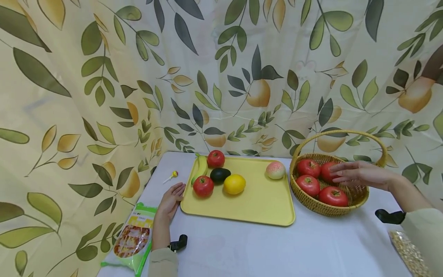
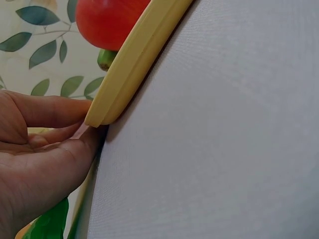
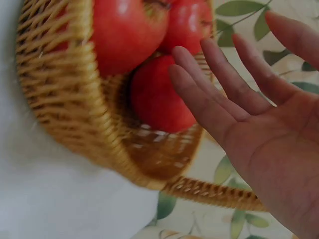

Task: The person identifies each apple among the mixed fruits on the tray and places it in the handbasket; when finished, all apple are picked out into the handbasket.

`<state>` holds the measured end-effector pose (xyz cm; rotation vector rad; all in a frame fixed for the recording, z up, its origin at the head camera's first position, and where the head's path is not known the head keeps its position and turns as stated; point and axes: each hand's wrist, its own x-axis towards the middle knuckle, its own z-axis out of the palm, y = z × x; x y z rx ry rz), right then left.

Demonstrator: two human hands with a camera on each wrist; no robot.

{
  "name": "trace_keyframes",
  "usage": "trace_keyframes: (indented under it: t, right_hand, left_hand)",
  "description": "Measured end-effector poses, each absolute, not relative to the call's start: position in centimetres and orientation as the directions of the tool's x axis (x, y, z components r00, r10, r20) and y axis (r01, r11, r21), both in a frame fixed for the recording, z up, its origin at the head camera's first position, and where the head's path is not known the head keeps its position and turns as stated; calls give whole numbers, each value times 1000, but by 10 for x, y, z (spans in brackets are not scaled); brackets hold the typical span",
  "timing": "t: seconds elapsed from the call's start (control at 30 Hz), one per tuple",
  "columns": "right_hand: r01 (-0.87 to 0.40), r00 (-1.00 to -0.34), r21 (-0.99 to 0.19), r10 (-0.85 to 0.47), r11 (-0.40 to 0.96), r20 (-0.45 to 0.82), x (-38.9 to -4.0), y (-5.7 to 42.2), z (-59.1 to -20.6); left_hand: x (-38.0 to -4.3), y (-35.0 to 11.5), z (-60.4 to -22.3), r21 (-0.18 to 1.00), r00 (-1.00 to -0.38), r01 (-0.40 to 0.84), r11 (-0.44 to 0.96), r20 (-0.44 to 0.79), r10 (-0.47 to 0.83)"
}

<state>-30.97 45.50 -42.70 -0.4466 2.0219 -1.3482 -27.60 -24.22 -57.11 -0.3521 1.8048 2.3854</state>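
My left hand point(image 1: 169, 203) touches the left rim of a yellow tray point(image 1: 249, 209), its fingertips at the edge in the left wrist view. On the tray lie bananas point(image 1: 200, 169), two red apples point(image 1: 203, 186), a dark avocado point(image 1: 220, 175), a yellow lemon point(image 1: 234, 184) and, towards the far right corner, a pink-white peach point(image 1: 275, 170). To the right, my right hand point(image 1: 363, 175) hovers with spread fingers over a wicker basket point(image 1: 311, 206). Several red apples point(image 3: 162, 94) sit in the basket, and the hand holds none of them.
A lollipop point(image 1: 171, 176) lies left of the tray. Nearer the front left is a green-and-white food bag point(image 1: 133, 238). At the right front lies a clear pack of grains point(image 1: 410, 252). Behind the white table hangs a leaf-patterned curtain point(image 1: 242, 115); the basket's tall handle point(image 1: 340, 132) arches upward.
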Motion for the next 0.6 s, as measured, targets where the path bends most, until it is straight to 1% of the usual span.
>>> trace_keyframes:
  t: [0.2,0.37,0.6]
  right_hand:
    - [6,-754,-928,-608,372,-248,-305,434,-412]
    - [-24,-777,-917,-585,398,-233,-300,412,-403]
    - [-127,-808,-891,-567,436,-162,-295,379,-390]
  left_hand:
    - [-276,-242,-570,930,-961,-252,-268,-273,-46]
    - [-276,-242,-570,929,-959,-255,-267,-279,-55]
    - [-277,-242,-570,927,-956,-258,-271,-285,-65]
